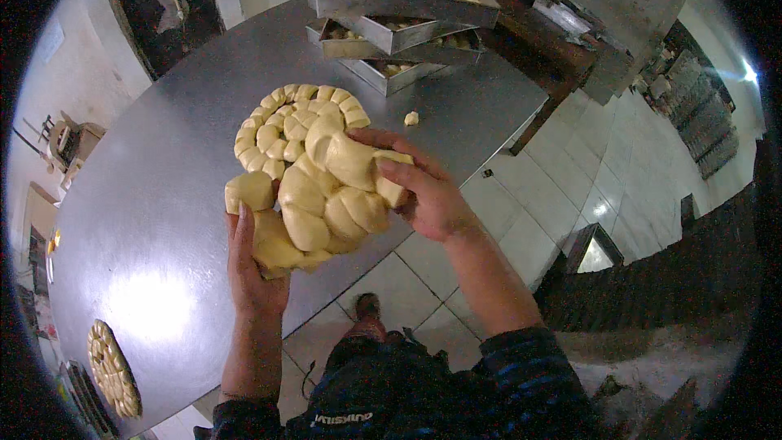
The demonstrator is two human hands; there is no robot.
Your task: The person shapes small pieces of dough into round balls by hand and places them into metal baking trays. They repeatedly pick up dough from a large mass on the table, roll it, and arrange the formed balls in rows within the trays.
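Currently: steel worktop (163, 195), big and bare in the middle. Stacked metal trays (399, 8) at far edge, dough pieces inside. Braided dough slab (314, 171) half lifted off worktop near edge, far part still lying flat. Left hand (252, 269) gripping slab's near-left underside, right hand (428, 191) clamped on its right end. Second dough round (114, 371) near left. Small dough scrap (411, 118) beside trays.

Dim, soft overhead light; a glare patch on the steel table (155, 220) below-left of the hands; fisheye bending and black corners.
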